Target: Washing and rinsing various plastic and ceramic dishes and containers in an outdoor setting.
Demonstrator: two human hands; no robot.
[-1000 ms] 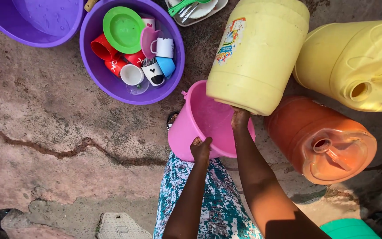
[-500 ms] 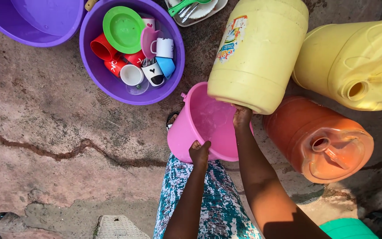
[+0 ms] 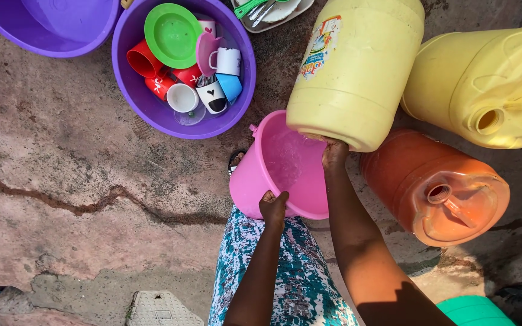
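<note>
A pink bucket [image 3: 255, 175] stands on the ground right in front of me, with water inside. My left hand [image 3: 273, 206] grips its near rim. My right hand [image 3: 335, 152] holds the lower edge of a big pale yellow jerrycan [image 3: 351, 72], which is tipped over the bucket's far right side. The can's mouth is hidden under its body.
An orange jerrycan [image 3: 436, 190] and another yellow jerrycan [image 3: 484, 84] stand to the right. A purple basin [image 3: 134, 90] of cups and plates sits at upper left, next to a second purple basin [image 3: 49, 27]. A tray of cutlery [image 3: 270, 15] lies at the top. Cracked ground surrounds everything.
The yellow jerrycan and my right hand have shifted slightly up and right over the bucket. My left hand stays on the rim.
</note>
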